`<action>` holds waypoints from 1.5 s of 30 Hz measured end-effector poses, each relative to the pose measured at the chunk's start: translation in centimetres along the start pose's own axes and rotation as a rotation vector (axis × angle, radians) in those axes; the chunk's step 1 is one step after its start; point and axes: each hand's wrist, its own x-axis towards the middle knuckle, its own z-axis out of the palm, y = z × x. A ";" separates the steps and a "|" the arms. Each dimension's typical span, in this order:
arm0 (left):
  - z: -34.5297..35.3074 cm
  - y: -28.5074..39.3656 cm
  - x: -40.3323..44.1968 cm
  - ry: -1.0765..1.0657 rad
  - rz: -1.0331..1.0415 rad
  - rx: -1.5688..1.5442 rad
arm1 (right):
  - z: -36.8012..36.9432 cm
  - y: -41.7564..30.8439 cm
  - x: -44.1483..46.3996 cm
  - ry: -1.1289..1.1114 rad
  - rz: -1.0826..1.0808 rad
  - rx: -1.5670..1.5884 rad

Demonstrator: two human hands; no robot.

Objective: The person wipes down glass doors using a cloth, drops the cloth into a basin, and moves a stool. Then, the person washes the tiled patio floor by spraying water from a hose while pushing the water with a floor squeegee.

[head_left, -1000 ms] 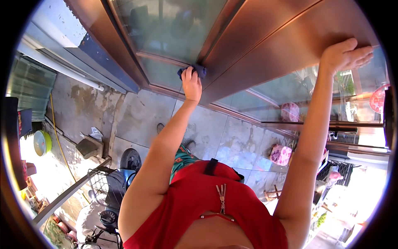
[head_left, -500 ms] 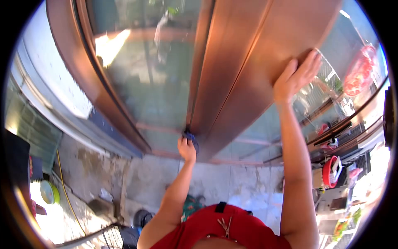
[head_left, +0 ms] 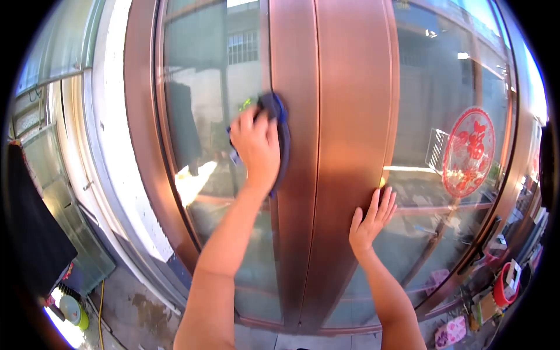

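Observation:
My left hand [head_left: 255, 143] grips a dark blue cloth [head_left: 282, 137] and presses it where the left glass pane [head_left: 204, 111] meets the copper-coloured frame [head_left: 294, 76]. Part of the cloth is hidden behind my fingers. Lower on the right, my right hand [head_left: 371, 221] lies flat with fingers spread against the broad copper-coloured post [head_left: 353, 116], near its right edge. Beyond that edge is the right glass pane [head_left: 423, 105], which bears a round red sticker [head_left: 469, 151]. Both panes show reflections.
A white wall edge [head_left: 125, 116] runs down the left of the frame. Dark fabric [head_left: 38, 216] hangs at far left, above a green tub [head_left: 74, 312] and a yellow hose [head_left: 101, 315]. At lower right are a red basin [head_left: 506, 286] and a pink patterned item [head_left: 451, 332].
My left hand has gone from low on the frame up to mid-height with the cloth. The view has tilted up, and my right hand now appears lower on the post.

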 end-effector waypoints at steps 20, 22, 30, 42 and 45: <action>9.3 1.0 17.5 0.249 0.151 0.162 | -0.9 0.3 -0.5 0.043 0.061 0.032; 7.3 1.8 11.4 0.119 0.337 0.112 | -1.2 0.3 -0.4 0.036 0.053 0.021; 0.2 11.4 -7.8 -0.466 0.340 -0.412 | -4.4 -1.6 -0.8 0.040 0.140 0.292; -2.3 13.5 -6.8 -1.049 -0.169 -0.614 | -6.0 0.9 0.0 -0.090 0.064 0.304; -1.9 10.5 -5.6 -0.567 0.229 -0.305 | -5.9 1.2 -0.6 -0.166 0.010 0.187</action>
